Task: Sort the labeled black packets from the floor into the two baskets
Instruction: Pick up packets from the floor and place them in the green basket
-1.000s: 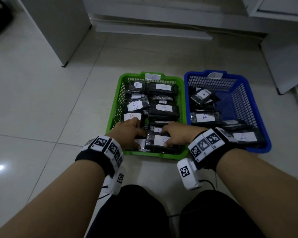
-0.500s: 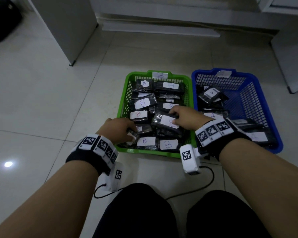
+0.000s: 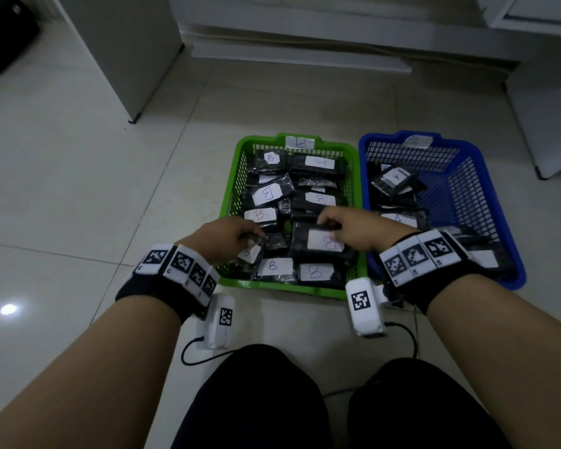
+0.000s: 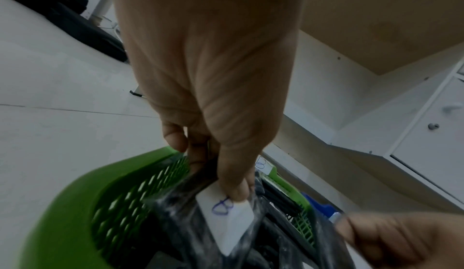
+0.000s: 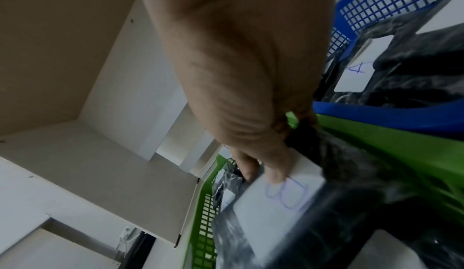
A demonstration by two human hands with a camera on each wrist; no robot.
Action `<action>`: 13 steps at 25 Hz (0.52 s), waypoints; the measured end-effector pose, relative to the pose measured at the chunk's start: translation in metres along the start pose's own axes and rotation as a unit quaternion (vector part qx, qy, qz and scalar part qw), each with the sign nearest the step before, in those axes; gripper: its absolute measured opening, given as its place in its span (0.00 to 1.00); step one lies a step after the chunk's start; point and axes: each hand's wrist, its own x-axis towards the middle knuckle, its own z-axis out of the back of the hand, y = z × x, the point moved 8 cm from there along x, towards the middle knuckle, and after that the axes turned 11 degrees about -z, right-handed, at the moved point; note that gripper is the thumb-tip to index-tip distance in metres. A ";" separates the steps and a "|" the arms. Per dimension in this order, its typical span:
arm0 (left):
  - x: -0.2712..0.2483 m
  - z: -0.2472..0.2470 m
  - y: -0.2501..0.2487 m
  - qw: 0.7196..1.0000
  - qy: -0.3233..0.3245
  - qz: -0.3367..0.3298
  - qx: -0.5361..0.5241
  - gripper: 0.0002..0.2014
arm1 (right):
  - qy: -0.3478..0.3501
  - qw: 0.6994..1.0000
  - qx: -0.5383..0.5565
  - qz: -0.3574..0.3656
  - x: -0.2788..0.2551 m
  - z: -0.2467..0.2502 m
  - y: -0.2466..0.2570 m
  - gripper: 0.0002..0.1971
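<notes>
We see both hands low over the near half of the green basket [image 3: 228,202]. The left hand [image 3: 222,239] has its fingers curled, and it pinches a small black packet [image 3: 251,251] at the near left corner of this basket. In the left wrist view the thumb [image 4: 236,186] presses on the white label [image 4: 228,221] of this packet, where a blue letter B is written, and the other fingers are behind the packet. The packet stands tilted, with its lower end among the other packets.

The right hand [image 3: 353,228] also has curled fingers. It holds a larger black packet [image 3: 314,244] at its far edge, near the middle of the green basket. In the right wrist view the fingertips [image 5: 276,174] lie on the upper edge of its white label [image 5: 281,209], also marked B. This packet rests on top of the pile, and it is just beside the packet of the left hand, a little to the right.

The green basket is full of black packets with B labels, and a B tag [image 3: 300,142] sits on its far rim. The blue basket [image 3: 486,176] touches it on the right side. It contains fewer packets, mostly along its left and near sides, and some of them show the letter A. Both baskets stand on the pale tiled floor [image 3: 78,189], before our knees.
</notes>
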 end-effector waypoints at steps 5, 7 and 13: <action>-0.005 -0.006 -0.006 0.988 0.004 0.011 0.157 0.13 | 0.071 0.993 -0.099 0.009 -0.015 -0.035 0.009 0.19; -0.007 -0.004 -0.010 0.985 -0.009 0.011 0.173 0.16 | 0.090 0.992 -0.088 0.019 -0.020 -0.046 0.016 0.20; -0.011 0.000 -0.003 0.983 -0.006 0.040 0.179 0.14 | 0.105 0.991 -0.069 0.041 -0.019 -0.061 0.035 0.22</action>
